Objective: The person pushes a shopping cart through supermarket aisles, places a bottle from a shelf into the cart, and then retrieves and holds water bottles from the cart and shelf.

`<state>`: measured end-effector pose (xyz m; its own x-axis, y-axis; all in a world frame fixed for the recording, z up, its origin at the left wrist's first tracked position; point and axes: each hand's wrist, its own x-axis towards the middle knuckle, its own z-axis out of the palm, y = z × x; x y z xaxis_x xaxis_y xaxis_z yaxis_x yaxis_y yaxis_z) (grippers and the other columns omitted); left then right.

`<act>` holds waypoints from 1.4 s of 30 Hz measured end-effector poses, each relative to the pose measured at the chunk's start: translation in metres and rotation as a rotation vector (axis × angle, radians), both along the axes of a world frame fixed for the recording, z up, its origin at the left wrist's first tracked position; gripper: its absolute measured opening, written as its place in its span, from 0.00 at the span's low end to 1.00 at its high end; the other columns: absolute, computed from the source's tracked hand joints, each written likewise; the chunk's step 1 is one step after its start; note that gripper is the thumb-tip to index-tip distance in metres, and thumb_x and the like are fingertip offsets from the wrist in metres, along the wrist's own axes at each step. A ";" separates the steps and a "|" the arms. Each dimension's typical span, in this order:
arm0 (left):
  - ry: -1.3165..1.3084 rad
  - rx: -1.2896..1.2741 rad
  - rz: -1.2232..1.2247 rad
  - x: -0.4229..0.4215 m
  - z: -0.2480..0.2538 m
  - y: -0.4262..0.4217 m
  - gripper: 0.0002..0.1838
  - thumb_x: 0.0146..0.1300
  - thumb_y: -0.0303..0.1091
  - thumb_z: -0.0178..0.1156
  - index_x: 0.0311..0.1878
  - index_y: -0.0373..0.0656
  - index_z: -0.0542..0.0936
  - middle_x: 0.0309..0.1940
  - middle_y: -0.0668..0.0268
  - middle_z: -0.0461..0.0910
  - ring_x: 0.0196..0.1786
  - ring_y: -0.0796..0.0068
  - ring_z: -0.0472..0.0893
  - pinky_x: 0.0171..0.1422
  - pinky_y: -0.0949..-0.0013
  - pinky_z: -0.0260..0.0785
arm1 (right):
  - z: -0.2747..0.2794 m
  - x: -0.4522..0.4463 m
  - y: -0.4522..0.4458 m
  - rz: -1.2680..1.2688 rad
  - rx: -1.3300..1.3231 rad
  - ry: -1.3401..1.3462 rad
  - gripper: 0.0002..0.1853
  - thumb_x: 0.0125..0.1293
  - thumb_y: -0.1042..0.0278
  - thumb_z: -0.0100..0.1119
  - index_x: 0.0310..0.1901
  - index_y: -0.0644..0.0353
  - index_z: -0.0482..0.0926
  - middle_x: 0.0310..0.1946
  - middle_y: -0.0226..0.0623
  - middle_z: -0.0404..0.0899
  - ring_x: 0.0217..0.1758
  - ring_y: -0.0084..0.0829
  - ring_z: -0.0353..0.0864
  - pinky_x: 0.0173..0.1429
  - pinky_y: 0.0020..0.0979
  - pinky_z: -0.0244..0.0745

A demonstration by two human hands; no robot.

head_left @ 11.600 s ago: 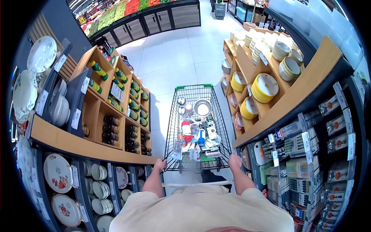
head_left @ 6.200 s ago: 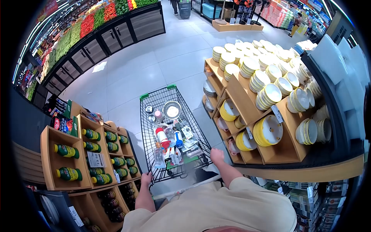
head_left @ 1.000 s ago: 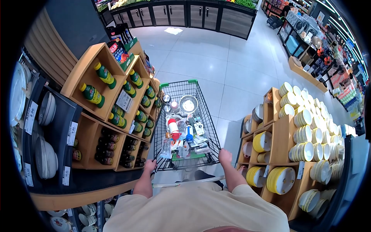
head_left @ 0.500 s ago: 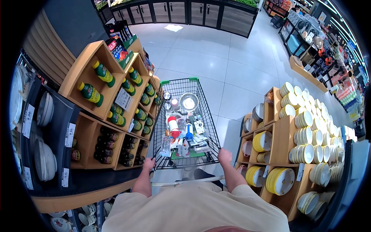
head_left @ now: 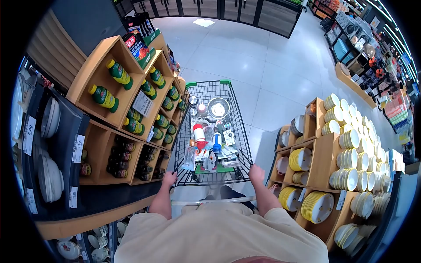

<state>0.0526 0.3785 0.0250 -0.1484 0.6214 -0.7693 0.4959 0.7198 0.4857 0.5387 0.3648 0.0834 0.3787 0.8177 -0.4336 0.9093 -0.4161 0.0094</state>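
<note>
A black wire shopping cart (head_left: 248, 149) with green corner pieces stands in front of me. My left hand (head_left: 169, 179) is closed on its near left corner, and my right hand (head_left: 257, 174) is closed on the near right corner. The cart's pale handlebar (head_left: 215, 201) runs across close to my body. Inside the basket lie a round metal pan (head_left: 218, 108), a red-and-white bottle (head_left: 199, 133), a blue-and-white bottle (head_left: 217, 142), a clear plastic package (head_left: 189, 158) and several small packaged goods. My fingertips are partly hidden.
On the left, a wooden shelf (head_left: 93, 127) close to the cart holds green bottles (head_left: 104, 98) and dark jars (head_left: 120, 157). To the right stand stacks of yellow-rimmed bowls (head_left: 348, 139) and plates (head_left: 316, 206). Pale floor tiles (head_left: 239, 61) stretch ahead to dark cabinets (head_left: 206, 8).
The cart's far end sits slightly higher and further right in view, and the surrounding shelves have shifted a little. Both hands keep their hold on the cart.
</note>
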 end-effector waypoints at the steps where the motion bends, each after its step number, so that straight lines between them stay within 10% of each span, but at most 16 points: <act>1: -0.002 0.003 -0.003 -0.004 -0.001 0.002 0.16 0.72 0.40 0.55 0.44 0.33 0.81 0.28 0.62 0.85 0.27 0.73 0.82 0.37 0.67 0.75 | 0.001 -0.005 0.001 -0.002 -0.008 -0.001 0.09 0.67 0.70 0.48 0.39 0.58 0.81 0.36 0.47 0.87 0.41 0.46 0.88 0.47 0.46 0.79; 42: -0.034 -0.007 0.092 -0.010 -0.019 0.021 0.17 0.73 0.40 0.55 0.46 0.32 0.81 0.27 0.61 0.84 0.25 0.73 0.81 0.33 0.68 0.75 | 0.003 -0.006 0.037 0.059 -0.009 -0.008 0.09 0.68 0.69 0.49 0.40 0.59 0.80 0.35 0.47 0.87 0.40 0.47 0.88 0.46 0.45 0.81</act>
<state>0.0427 0.3996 0.0061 -0.1783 0.6007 -0.7794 0.4114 0.7650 0.4955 0.5323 0.4014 0.0860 0.3328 0.8351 -0.4380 0.9323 -0.3612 0.0197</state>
